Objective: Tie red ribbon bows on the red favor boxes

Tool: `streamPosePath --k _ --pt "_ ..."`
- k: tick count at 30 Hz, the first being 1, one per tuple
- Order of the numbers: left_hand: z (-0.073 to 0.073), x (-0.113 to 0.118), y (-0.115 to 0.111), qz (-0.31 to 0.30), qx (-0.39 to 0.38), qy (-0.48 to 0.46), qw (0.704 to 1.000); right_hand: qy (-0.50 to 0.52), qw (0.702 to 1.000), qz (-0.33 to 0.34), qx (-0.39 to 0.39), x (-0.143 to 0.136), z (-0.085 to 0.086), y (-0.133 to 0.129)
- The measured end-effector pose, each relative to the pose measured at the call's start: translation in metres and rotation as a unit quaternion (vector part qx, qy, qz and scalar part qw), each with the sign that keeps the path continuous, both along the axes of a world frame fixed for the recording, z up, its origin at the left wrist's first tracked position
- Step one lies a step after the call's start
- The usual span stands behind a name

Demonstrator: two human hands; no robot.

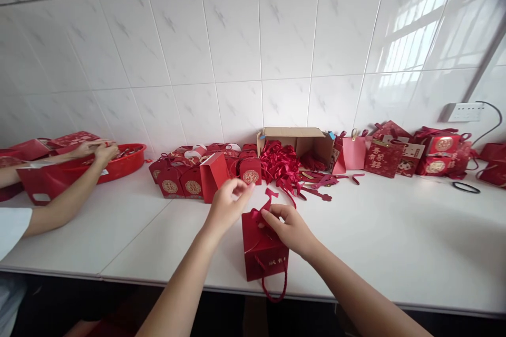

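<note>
A red gift box [264,253] with a twisted rope handle [275,297] stands near the front edge of the table. On its top sits a red ribbon bow [258,214], one tail sticking up toward the back. My right hand [290,226] rests against the top of the box and pinches the ribbon between thumb and fingers. Just left of the bow and slightly above the box, my left hand [227,202] is raised, its thumb and index finger curled together. Whatever may be between those fingertips is hidden.
Finished-looking red boxes [190,181] stand behind my left hand. Red ribbons [280,160] spill from a cardboard box [294,134]. Gift bags [381,158] and a black band [466,187] lie right. At left, another person's hands [100,152] work above a red basin [126,166].
</note>
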State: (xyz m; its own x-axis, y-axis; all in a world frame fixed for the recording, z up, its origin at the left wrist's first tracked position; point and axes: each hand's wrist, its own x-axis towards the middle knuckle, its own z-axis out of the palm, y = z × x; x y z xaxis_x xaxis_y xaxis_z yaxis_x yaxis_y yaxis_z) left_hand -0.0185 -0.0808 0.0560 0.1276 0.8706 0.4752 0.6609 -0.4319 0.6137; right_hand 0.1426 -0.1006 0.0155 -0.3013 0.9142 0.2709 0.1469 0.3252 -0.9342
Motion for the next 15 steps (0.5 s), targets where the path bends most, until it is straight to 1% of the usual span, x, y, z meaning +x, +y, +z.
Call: streamPosePath --k 2,3,5,7,10,12,15 --pt "-0.013 -0.009 -0.014 -0.041 -0.061 -0.024 0.997 0.004 1.000 0.008 0.001 0.000 -0.001 0.001" --pt "-0.019 -0.012 -0.020 -0.056 -0.095 -0.060 0.992 0.003 1.000 0.011 0.001 0.000 -0.002 0.002" --pt "-0.028 -0.014 -0.027 -0.061 -0.127 -0.127 0.982 0.009 1.000 0.009 0.001 0.000 -0.005 0.002" --pt "-0.035 -0.011 -0.031 -0.047 -0.114 -0.173 0.977 0.042 0.999 -0.011 -0.011 -0.002 -0.008 0.003" --pt "-0.041 -0.005 -0.032 -0.070 -0.090 -0.201 0.973 0.100 0.994 -0.044 -0.022 -0.008 -0.014 0.002" --pt "-0.043 -0.002 -0.033 -0.095 -0.092 -0.207 0.969 0.102 0.994 -0.047 -0.006 -0.010 -0.016 0.001" --pt "-0.045 0.000 -0.034 -0.087 -0.087 -0.195 0.973 0.067 0.996 -0.057 0.026 -0.012 -0.016 -0.001"
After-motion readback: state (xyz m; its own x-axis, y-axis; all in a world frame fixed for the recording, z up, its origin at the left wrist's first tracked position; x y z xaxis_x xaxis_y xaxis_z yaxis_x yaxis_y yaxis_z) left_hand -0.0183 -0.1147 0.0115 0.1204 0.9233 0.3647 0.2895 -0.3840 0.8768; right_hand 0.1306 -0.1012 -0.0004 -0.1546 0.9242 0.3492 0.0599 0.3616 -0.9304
